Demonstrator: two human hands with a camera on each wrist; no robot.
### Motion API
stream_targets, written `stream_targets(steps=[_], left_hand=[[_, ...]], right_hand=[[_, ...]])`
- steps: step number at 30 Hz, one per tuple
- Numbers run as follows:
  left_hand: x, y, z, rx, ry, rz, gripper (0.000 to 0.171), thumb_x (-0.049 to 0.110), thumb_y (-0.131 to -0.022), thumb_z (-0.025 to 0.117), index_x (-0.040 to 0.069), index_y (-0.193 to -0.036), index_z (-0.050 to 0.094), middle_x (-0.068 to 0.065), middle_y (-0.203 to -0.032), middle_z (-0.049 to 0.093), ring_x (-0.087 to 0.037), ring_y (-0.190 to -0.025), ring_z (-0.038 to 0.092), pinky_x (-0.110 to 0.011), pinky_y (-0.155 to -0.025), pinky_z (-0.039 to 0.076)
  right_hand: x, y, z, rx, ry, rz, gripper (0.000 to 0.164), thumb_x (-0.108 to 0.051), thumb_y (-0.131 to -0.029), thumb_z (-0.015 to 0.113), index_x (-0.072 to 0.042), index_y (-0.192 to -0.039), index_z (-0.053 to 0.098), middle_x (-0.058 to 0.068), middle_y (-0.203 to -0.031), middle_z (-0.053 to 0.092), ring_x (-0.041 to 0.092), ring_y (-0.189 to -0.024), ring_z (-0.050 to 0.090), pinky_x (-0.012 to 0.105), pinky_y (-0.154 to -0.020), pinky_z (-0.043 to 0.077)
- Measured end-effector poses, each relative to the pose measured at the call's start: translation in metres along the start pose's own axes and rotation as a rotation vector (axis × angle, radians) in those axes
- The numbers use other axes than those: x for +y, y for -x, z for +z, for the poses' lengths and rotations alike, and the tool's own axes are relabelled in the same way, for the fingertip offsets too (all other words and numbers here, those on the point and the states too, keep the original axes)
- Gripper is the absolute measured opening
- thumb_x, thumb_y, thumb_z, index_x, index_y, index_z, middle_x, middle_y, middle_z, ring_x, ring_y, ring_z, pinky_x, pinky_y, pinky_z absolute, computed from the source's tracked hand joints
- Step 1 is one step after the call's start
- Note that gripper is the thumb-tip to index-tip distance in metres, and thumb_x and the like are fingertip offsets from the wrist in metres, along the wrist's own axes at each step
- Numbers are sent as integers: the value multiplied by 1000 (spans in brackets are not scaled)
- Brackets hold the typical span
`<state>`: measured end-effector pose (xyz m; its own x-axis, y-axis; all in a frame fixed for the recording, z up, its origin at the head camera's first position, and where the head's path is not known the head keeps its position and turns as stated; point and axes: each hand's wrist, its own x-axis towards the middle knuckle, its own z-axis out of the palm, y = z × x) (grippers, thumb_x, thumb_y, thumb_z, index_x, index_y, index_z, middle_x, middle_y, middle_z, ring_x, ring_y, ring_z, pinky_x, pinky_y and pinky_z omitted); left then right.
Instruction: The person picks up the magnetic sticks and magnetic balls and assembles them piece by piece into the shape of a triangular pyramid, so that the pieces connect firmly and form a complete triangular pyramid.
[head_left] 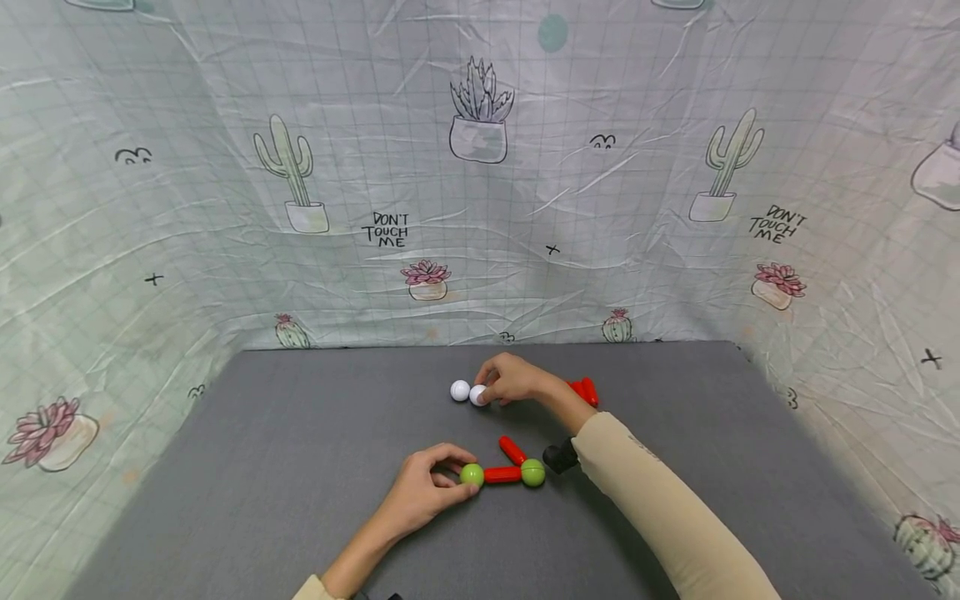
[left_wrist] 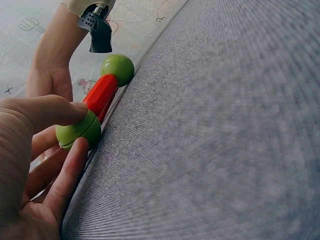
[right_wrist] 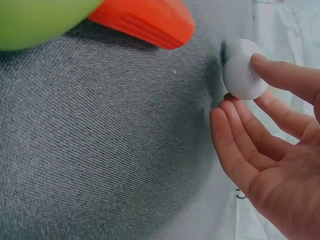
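My left hand (head_left: 422, 493) pinches a green ball (head_left: 472, 474) between thumb and fingers, low over the grey surface. From that ball a red stick (head_left: 502, 475) runs right to a second green ball (head_left: 532, 472). Another red stick (head_left: 512, 450) slants up and left from the second ball. Farther back, my right hand (head_left: 513, 380) holds a white ball (head_left: 478, 396), its thumb pressed on it in the right wrist view. A second white ball (head_left: 460, 390) sits just left of it; whether the two touch I cannot tell.
More red pieces (head_left: 589, 392) lie behind my right forearm, partly hidden by it. A black wrist camera (head_left: 559, 457) hangs under my right sleeve, close to the second green ball. A printed cloth backdrop (head_left: 525, 275) rises along the grey table's (head_left: 300, 467) back and sides.
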<state>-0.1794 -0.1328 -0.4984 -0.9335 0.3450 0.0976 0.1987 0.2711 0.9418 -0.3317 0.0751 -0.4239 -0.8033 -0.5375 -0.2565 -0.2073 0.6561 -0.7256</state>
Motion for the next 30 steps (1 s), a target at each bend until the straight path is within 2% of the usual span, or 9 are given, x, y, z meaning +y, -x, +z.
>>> stream_targets(steps=[6, 12, 17, 23, 30], left_hand=[[1, -1, 0, 4, 0, 3, 35, 17, -83, 87, 8, -115, 75, -12, -109, 74, -8, -85, 68, -21, -70, 58], [1, -1, 0, 5, -1, -5, 34, 17, -83, 87, 8, -114, 75, -13, -108, 74, -8, -83, 69, -21, -69, 57], [1, -1, 0, 9, -12, 2, 34, 18, -83, 87, 9, -114, 75, -12, -108, 74, -7, -85, 68, -21, -70, 58], [-1, -2, 0, 15, -9, 21, 34, 17, -83, 87, 8, -113, 75, -12, -107, 74, -7, -84, 68, -21, -69, 58], [-1, -2, 0, 17, -5, 28, 34, 17, -83, 87, 8, -113, 75, -13, -105, 74, -7, -79, 69, -21, -67, 57]], right_hand=[[-1, 9, -5, -3, -46, -27, 32, -13, -93, 76, -3, -123, 71, 15, -117, 70, 19, -95, 69, 39, -81, 63], [3, 23, -5, -45, -57, -84, 29, -10, -93, 75, -1, -121, 72, 13, -110, 72, 15, -89, 66, 41, -82, 62], [8, 35, -1, -64, -80, -122, 27, -8, -93, 75, -1, -118, 70, 13, -106, 72, 22, -86, 70, 42, -79, 63], [13, 44, 7, -52, -101, -98, 27, -7, -91, 78, -3, -116, 69, 13, -101, 70, 30, -77, 71, 38, -73, 63], [20, 44, 17, -46, -86, -83, 25, -7, -88, 80, -7, -111, 70, 7, -93, 71, 20, -66, 69, 31, -67, 60]])
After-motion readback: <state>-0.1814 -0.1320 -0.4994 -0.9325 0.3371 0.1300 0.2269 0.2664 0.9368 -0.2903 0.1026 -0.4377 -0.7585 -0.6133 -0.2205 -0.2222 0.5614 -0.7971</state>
